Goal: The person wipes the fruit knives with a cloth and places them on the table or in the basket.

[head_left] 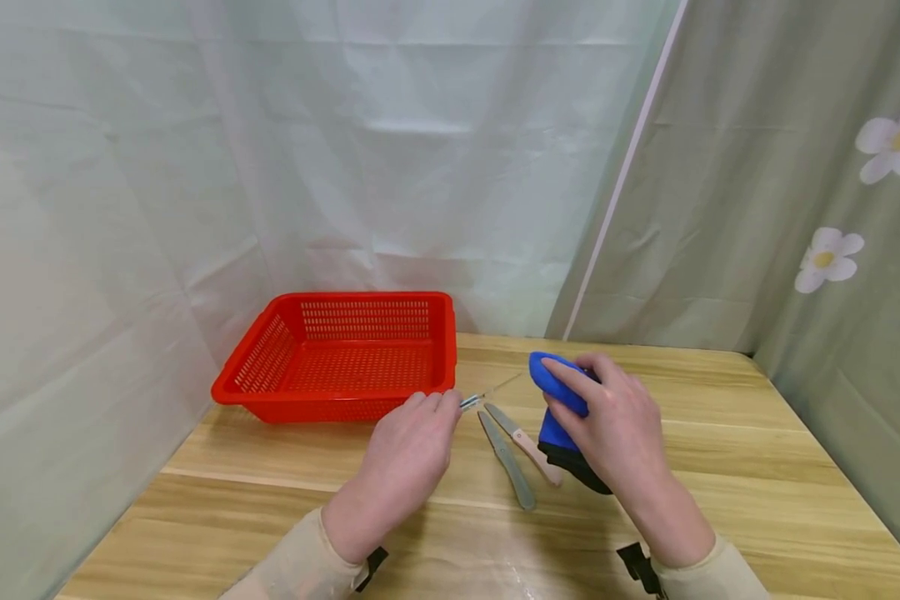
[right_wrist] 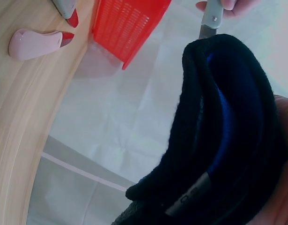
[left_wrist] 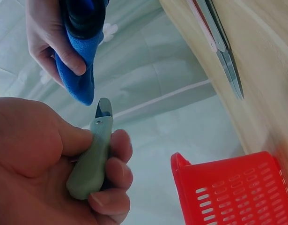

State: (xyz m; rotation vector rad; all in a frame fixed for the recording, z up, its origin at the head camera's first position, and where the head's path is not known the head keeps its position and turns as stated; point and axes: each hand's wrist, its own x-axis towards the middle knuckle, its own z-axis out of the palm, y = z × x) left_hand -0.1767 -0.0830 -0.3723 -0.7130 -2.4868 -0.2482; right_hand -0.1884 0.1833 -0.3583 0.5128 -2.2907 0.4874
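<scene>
In the head view my left hand [head_left: 412, 446] grips a small knife by its handle, blade pointing up to the right. The left wrist view shows that knife's grey-green handle [left_wrist: 93, 164] between thumb and curled fingers. My right hand [head_left: 621, 421] pinches a folded blue cloth [head_left: 553, 383] with black edging, its lower part hanging down. A small label [right_wrist: 190, 193] shows on the cloth in the right wrist view. The blade's tip is close to the cloth's near end. Below, a knife with a grey-green handle [head_left: 516, 477] and one with a pink handle [head_left: 537, 458] lie on the table.
A red plastic basket [head_left: 345, 408] with slotted sides stands at the back left of the wooden table [head_left: 720, 433]. Pale curtains [head_left: 435, 167] hang behind the table and along its sides.
</scene>
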